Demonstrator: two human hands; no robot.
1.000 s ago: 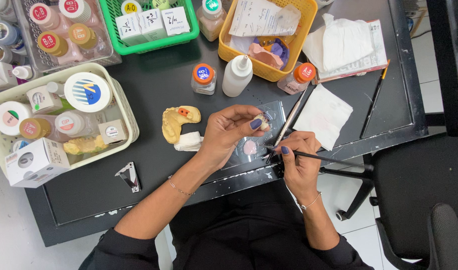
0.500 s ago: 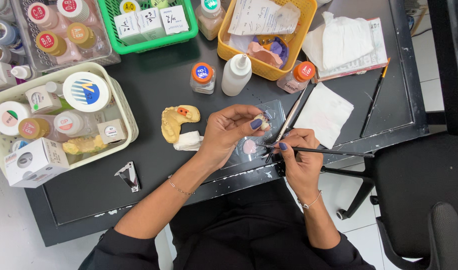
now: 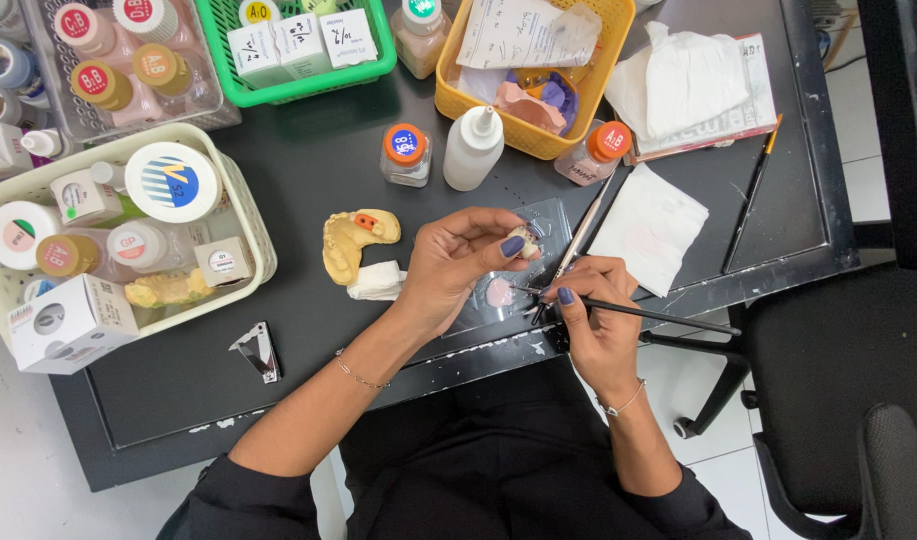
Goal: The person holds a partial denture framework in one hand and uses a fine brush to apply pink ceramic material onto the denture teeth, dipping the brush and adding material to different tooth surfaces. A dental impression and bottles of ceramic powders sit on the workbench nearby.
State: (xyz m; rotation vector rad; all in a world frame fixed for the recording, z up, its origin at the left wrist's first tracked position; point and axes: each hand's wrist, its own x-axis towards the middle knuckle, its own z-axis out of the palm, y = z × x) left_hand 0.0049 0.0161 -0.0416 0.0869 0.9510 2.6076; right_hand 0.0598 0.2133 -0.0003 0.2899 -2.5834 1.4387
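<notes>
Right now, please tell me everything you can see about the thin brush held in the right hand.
The thin brush is long, slim and dark, with a fine tip whose material I cannot tell. It lies almost level, tip pointing left, handle running out right past the edge of the dark table. The right hand pinches it near the tip. The tip sits over a clear plate, near a pink blob and just below the small piece pinched in the left hand; contact is unclear.

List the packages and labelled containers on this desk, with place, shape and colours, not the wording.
White carton: cream basket's near corner, boxy.
Round lid: cream basket, white with blue and yellow stripes.
Small white boxes: green basket, upright.
Jar: desk centre, clear, orange cap.
Squeeze bottle: beside that jar, plain white.
Paper slip: yellow basket, white, printed.
</notes>
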